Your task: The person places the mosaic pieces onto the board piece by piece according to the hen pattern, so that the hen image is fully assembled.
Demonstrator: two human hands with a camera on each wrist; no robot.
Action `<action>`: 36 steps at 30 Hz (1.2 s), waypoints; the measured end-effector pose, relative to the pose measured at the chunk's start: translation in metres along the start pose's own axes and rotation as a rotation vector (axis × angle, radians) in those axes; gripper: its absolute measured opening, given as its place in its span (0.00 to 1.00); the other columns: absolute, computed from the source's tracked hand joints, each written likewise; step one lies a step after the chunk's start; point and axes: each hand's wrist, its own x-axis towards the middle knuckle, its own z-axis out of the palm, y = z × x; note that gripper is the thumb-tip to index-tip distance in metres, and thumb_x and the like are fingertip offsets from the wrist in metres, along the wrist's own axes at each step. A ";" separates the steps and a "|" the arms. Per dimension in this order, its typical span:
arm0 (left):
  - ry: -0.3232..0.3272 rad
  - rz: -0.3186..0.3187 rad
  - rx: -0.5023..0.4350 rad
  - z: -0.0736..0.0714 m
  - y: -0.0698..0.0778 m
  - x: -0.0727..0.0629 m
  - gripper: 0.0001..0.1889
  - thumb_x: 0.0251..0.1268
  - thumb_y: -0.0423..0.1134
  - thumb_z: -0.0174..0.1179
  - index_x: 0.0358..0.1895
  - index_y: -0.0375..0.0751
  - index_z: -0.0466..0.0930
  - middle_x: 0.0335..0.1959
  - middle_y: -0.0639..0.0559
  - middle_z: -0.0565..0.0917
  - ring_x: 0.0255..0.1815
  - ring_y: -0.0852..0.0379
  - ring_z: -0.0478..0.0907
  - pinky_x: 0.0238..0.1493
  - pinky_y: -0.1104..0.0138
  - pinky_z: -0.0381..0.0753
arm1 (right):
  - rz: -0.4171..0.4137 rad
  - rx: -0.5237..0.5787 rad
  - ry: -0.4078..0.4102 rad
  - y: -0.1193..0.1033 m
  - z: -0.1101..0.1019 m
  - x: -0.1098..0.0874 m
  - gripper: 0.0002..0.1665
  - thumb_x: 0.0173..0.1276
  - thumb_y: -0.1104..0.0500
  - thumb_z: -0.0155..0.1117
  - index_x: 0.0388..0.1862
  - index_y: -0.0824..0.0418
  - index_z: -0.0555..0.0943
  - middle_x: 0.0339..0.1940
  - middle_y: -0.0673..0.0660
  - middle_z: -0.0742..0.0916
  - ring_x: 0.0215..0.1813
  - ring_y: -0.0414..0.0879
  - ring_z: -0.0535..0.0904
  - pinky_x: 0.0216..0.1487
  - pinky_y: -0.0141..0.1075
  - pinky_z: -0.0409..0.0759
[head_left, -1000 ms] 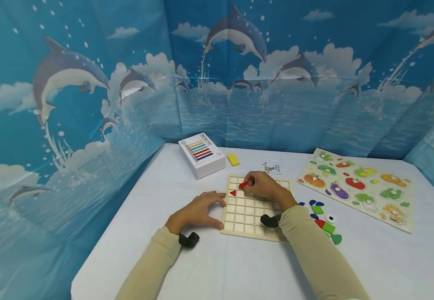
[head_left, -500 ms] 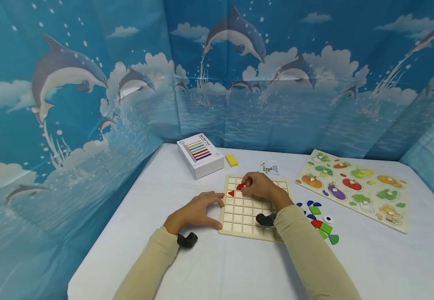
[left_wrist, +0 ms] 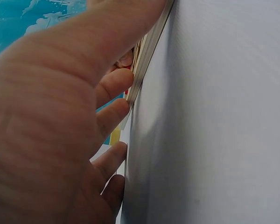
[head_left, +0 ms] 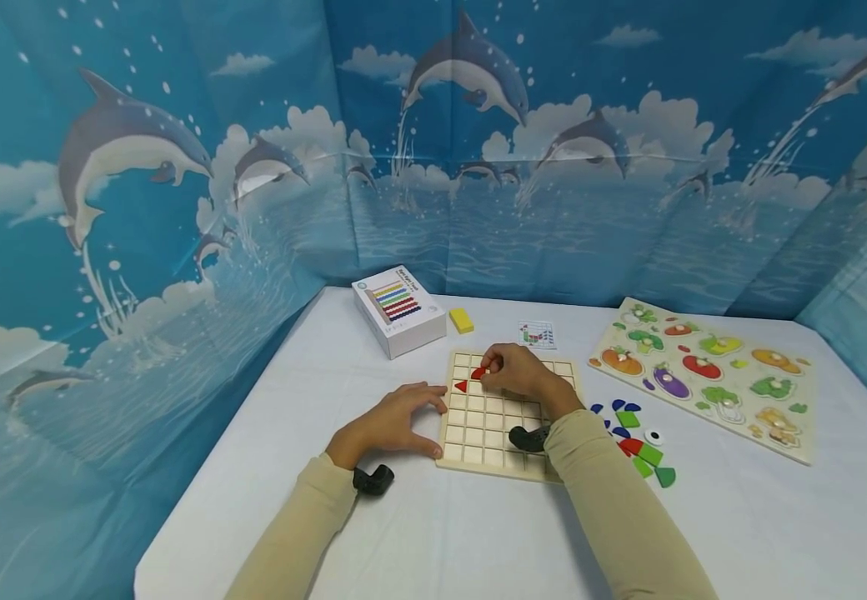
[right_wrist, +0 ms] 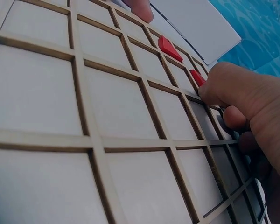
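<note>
A wooden grid board (head_left: 474, 435) lies on the white table. My left hand (head_left: 392, 423) has its fingers spread along the board's left edge, thumb and fingertips right at the rim. A red triangle piece (head_left: 462, 386) sits in a cell near the upper left. One cell up and to the right, my right hand (head_left: 519, 371) pinches a red piece with a curved edge (head_left: 478, 373), partly hidden by the fingers. In the right wrist view, thumb and finger stand at this red piece (right_wrist: 197, 78), low in its cell, beyond the red triangle (right_wrist: 169, 49).
Right of the board lie loose blue, green and red pieces (head_left: 650, 455) and a white ring (head_left: 654, 437). A vegetable puzzle board (head_left: 704, 392) is farther right. Behind stand a white box (head_left: 418, 335), a yellow block (head_left: 461, 321) and a printed card (head_left: 537, 335).
The red piece in my right hand has gone from tilted to lying flatter in its cell. My left hand stays at the board's edge.
</note>
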 end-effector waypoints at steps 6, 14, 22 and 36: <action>0.009 0.012 -0.001 0.000 -0.001 -0.001 0.31 0.49 0.57 0.79 0.56 0.55 0.78 0.76 0.56 0.66 0.79 0.47 0.53 0.76 0.48 0.53 | 0.005 -0.004 0.009 -0.001 0.001 -0.001 0.10 0.65 0.63 0.71 0.42 0.62 0.81 0.30 0.54 0.79 0.32 0.46 0.73 0.39 0.41 0.74; 0.006 -0.013 0.001 0.002 0.000 -0.002 0.32 0.49 0.57 0.79 0.57 0.56 0.77 0.77 0.57 0.65 0.80 0.49 0.51 0.76 0.49 0.51 | 0.007 0.010 0.024 -0.004 0.004 -0.004 0.10 0.64 0.64 0.71 0.42 0.63 0.81 0.30 0.53 0.79 0.32 0.47 0.73 0.40 0.41 0.74; 0.005 -0.009 0.002 0.002 0.000 -0.001 0.31 0.49 0.57 0.79 0.57 0.56 0.77 0.76 0.58 0.66 0.80 0.49 0.52 0.76 0.50 0.52 | 0.006 -0.012 0.038 -0.002 0.005 -0.003 0.09 0.64 0.63 0.72 0.41 0.62 0.81 0.29 0.52 0.78 0.31 0.46 0.72 0.39 0.41 0.73; 0.014 0.001 -0.010 0.004 -0.002 0.000 0.32 0.48 0.58 0.79 0.56 0.57 0.77 0.76 0.59 0.66 0.79 0.49 0.53 0.76 0.50 0.53 | 0.011 -0.009 0.056 -0.003 0.005 -0.006 0.12 0.64 0.62 0.71 0.45 0.62 0.80 0.30 0.53 0.79 0.31 0.46 0.72 0.39 0.41 0.72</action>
